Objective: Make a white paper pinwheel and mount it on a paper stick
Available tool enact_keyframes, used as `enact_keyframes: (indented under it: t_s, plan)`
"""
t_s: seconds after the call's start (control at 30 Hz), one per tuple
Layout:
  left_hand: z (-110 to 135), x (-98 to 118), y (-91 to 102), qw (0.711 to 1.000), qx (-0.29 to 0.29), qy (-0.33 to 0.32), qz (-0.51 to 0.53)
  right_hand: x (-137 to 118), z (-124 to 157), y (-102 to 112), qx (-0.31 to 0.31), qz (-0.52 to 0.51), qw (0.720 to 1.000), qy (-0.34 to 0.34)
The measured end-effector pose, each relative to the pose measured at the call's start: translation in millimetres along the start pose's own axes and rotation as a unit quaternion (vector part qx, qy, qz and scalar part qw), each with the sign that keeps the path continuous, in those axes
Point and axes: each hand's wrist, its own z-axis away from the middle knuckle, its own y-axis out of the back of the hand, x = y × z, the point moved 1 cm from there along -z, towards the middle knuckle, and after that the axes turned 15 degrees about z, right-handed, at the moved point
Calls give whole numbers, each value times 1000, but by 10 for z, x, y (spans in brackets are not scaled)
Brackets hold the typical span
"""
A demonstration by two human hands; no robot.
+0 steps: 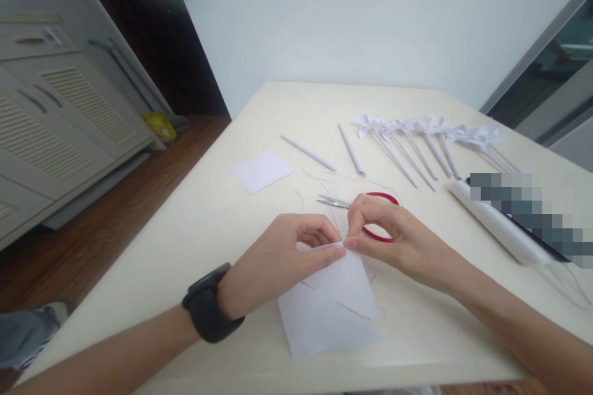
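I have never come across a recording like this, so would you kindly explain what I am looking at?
Certainly. There is no machine here: a person works with two bare hands, and this single picture comes from a camera worn on their head, looking forward and down. The left hand and right hand meet at a sheet of white paper, pinching its upper edge. Beyond them on the table lie red-handled scissors, a smaller paper piece, two rolled paper sticks and a row of white paper pinwheels.
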Motion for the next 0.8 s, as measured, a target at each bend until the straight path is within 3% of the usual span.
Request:
enact_keyframes:
  t_s: [0.37,0.6,0.8]
  plan:
    - [15,13,-5,1000,11,-11,-8,15,-26,-12,-22,-12,1000,14]
    - [-57,-106,62,990,-29,42,130,-36,11,-10,81,85,991,69]
    - [-37,-96,76,965,-25,106,240,-72,42,-39,124,132,978,104]
